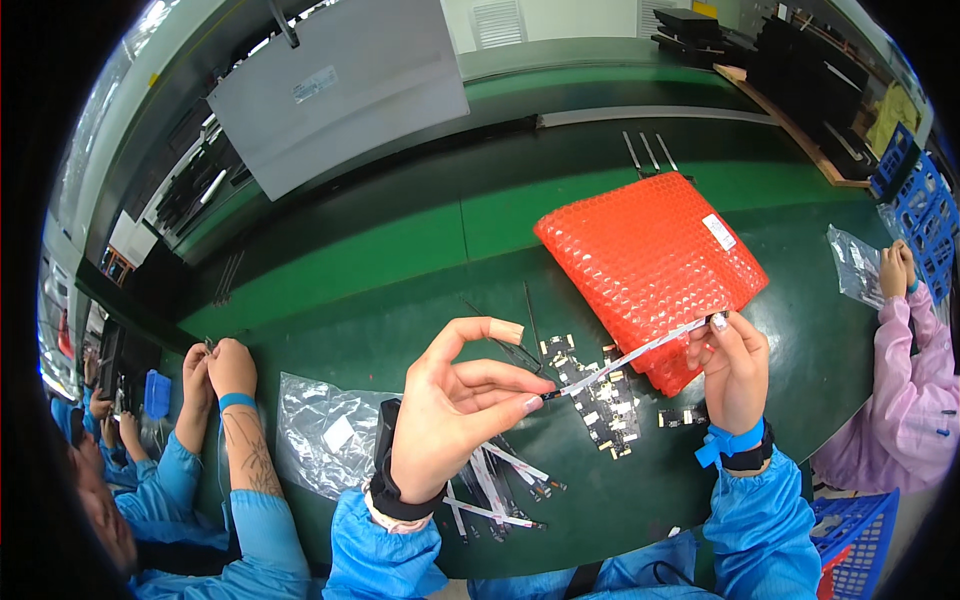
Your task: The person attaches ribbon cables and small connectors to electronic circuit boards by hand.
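A flat white ribbon cable (pixel 640 352) with black ends is stretched at a slant between my two hands. My left hand (pixel 455 405) pinches its lower black end between thumb and fingers, with the index finger raised apart. At the upper end, my right hand (pixel 735 375) grips the other black tip between thumb and forefinger. Beneath the cable lie several small black circuit boards (pixel 612 415) with pale connectors. One more board (pixel 682 417) sits beside my right hand. Below my left wrist is a loose pile of similar cables (pixel 490 490), some partly hidden by that hand.
A red bubble-wrap bag (pixel 650 260) lies behind the boards on the green table (pixel 400 300). A clear plastic bag (pixel 325 430) is left of my left wrist. People work at both sides. A blue basket (pixel 865 540) stands at lower right; a grey panel (pixel 345 90) hangs at upper left.
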The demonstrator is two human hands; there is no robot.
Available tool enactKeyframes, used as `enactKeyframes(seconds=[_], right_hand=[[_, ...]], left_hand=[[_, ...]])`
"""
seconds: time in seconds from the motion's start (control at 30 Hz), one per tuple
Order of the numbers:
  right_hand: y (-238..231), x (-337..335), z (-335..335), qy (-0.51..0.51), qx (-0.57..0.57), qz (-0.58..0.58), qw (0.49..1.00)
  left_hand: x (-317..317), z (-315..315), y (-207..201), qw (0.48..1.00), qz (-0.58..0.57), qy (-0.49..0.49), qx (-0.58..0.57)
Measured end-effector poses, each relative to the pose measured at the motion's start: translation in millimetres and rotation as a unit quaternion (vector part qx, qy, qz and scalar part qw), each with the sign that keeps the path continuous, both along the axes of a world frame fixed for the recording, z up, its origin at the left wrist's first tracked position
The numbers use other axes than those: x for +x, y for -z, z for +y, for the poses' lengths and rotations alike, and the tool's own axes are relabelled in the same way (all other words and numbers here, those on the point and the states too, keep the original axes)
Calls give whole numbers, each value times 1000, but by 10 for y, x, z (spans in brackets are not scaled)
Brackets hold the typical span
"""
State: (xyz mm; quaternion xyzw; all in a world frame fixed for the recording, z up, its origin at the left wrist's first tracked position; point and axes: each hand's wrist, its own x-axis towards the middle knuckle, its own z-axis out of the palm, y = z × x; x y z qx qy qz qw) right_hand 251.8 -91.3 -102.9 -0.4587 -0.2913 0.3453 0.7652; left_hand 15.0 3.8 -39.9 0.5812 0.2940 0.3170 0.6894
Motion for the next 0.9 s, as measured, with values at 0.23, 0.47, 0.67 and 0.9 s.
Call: enactKeyframes(seconds=[0.23,0.47,0.67,0.9], right_hand=[[17,5,-12,0,8,11,1000],[-10,-37,12,-5,10,15,1000],[51,42,-7,-8,43,52,998],[-6,-33,6,12,44,93,995]], left_hand=[[30,19,71,1000,0,16,-5],[49,31,102,999,6,-31,-13],[140,42,232,999,30,24,-36],[154,-10,251,985,138,99,-26]])
